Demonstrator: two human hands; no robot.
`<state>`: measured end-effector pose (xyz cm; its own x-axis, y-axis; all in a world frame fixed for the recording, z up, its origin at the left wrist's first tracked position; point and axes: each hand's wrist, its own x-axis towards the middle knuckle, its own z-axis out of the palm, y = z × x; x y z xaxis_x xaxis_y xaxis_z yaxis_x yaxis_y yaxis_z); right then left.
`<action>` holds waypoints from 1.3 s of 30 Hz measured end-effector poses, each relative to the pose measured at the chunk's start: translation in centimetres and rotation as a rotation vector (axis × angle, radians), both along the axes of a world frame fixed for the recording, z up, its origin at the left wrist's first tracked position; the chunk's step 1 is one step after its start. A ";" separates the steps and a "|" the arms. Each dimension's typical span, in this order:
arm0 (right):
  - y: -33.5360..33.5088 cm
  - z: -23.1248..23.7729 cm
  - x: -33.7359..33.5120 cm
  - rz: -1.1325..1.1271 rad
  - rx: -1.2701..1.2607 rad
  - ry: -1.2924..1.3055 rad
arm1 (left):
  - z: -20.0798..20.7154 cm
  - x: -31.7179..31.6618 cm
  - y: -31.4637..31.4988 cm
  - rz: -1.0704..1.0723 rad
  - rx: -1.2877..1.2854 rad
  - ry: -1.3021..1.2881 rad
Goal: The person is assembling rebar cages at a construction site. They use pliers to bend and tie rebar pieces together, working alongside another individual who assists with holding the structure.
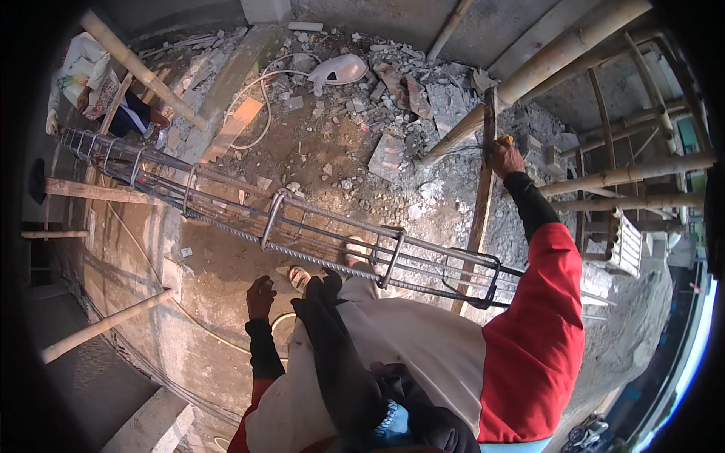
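Yellow object (506, 140) in right-hand fingers (499, 154)

No text, label, number or sign can be read here

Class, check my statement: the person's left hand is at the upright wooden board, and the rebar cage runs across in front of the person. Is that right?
Not quite: the head view shows the right hand at the wooden board, not the left. The rebar cage does run across in front of the person.
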<state>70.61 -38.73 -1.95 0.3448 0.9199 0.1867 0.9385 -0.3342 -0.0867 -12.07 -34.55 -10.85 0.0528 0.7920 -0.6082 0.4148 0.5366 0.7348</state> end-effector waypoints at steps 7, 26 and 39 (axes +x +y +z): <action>2.6 3.7 0.0 0.040 -0.059 0.021 | -0.9 -0.2 0.4 -0.033 0.029 0.057; 4.0 2.1 -0.6 -0.196 -0.322 -0.028 | -3.2 2.4 -0.2 -0.223 0.222 0.200; 3.7 1.2 0.0 0.045 -0.043 -0.179 | -5.6 3.8 -2.2 -0.173 0.120 0.135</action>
<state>70.60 -35.08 -0.73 0.2674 0.9422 0.2019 0.9519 -0.2908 0.0963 -8.31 -36.72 -16.43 0.1184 0.8451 -0.5213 0.5917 0.3616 0.7205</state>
